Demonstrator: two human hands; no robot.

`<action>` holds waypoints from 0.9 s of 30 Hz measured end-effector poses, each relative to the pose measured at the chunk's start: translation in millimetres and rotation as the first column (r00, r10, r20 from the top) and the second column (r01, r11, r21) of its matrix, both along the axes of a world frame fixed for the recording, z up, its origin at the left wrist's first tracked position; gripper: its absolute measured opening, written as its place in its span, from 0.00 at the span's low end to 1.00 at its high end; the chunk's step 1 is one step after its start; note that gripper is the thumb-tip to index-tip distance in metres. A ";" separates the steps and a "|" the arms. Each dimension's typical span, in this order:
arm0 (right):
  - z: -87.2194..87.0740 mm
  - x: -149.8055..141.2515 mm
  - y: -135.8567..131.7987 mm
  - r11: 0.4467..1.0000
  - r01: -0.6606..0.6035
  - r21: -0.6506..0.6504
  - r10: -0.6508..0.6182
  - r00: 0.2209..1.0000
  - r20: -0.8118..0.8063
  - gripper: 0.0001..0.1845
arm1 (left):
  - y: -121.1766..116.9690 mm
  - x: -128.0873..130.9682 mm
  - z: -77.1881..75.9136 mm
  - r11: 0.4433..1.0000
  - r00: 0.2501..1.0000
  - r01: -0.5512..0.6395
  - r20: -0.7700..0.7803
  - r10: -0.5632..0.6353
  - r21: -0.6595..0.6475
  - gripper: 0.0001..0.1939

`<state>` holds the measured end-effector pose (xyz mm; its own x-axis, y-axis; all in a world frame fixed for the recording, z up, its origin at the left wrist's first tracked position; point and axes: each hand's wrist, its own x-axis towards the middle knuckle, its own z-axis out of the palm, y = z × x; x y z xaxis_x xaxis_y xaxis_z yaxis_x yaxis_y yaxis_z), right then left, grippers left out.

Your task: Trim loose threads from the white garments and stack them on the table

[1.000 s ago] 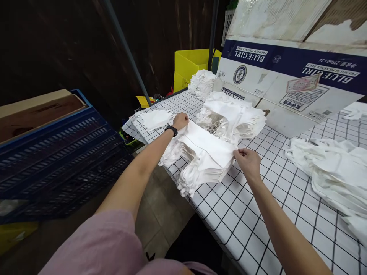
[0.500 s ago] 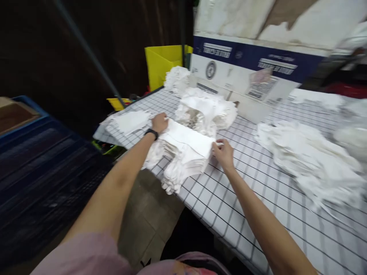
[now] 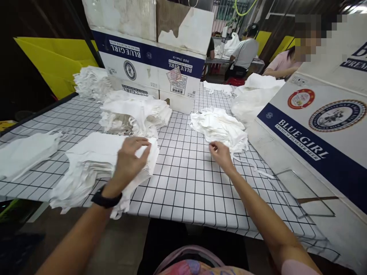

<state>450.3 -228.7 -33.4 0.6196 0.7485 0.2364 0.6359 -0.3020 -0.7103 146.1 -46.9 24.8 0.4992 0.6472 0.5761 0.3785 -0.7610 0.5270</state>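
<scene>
My left hand [image 3: 130, 158] hovers over the right end of a neat stack of white cut cloth pieces [image 3: 97, 147], thumb and fingers apart with nothing between them. Strap-like ends of the stack hang over the table's front edge. My right hand [image 3: 222, 154] is at the near edge of a loose heap of white cloth pieces [image 3: 219, 126], its fingers slightly bent and no cloth visible in them. Whether its fingertips touch the heap is hard to tell. Under both lies a white tablecloth with black grid lines [image 3: 183, 175].
Another white stack [image 3: 134, 109] lies behind, with a bundle [image 3: 93, 82] farther back. White pieces [image 3: 28, 152] lie at left. Cardboard boxes stand at the back [image 3: 149, 57] and right [image 3: 321, 126]. A wire frame [image 3: 317, 194] leans by the right box. Several people sit beyond.
The view has swung right. My right hand has left the stack's right end and moved to the loose heap. My left hand has shifted from the stack's left end to its right end.
</scene>
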 end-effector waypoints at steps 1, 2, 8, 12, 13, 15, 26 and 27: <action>1.6 18.7 0.6 0.997 0.070 0.016 -0.070 0.996 0.047 0.14 | -12.1 16.1 -5.6 0.996 0.997 0.078 -0.001 -0.078 -0.039 0.09; 3.2 35.6 3.0 0.992 0.123 0.032 -0.126 0.988 0.089 0.16 | -23.1 32.4 -12.2 0.985 0.988 0.154 -0.008 -0.155 -0.075 0.09; 3.3 91.0 33.1 0.987 0.160 -0.011 -0.155 0.966 0.207 0.15 | -74.1 119.2 -47.6 0.859 0.848 0.464 -0.172 -0.502 -0.218 0.09; -3.0 93.2 41.2 0.991 0.130 -0.043 -0.117 0.968 0.221 0.06 | -77.7 179.0 -46.3 0.851 0.786 0.482 -0.325 -0.526 -0.209 0.10; -4.4 91.6 40.1 0.991 0.126 -0.042 -0.114 0.968 0.225 0.06 | -73.9 195.9 -43.4 0.871 0.783 0.454 -0.383 -0.491 -0.187 0.12; -5.7 87.6 34.6 0.992 0.121 -0.035 -0.110 0.967 0.229 0.08 | -64.1 229.2 -37.1 0.893 0.787 0.419 -0.425 -0.447 -0.164 0.18; 63.0 64.0 -45.6 0.998 -0.068 -0.009 0.068 0.994 0.086 0.12 | -48.2 259.2 -2.5 0.875 0.782 0.452 -0.394 -0.482 -0.175 0.07; 74.7 60.4 -52.9 0.994 -0.104 0.021 0.104 0.995 -0.002 0.14 | -46.1 250.2 5.3 0.855 0.783 0.474 -0.343 -0.519 -0.211 0.08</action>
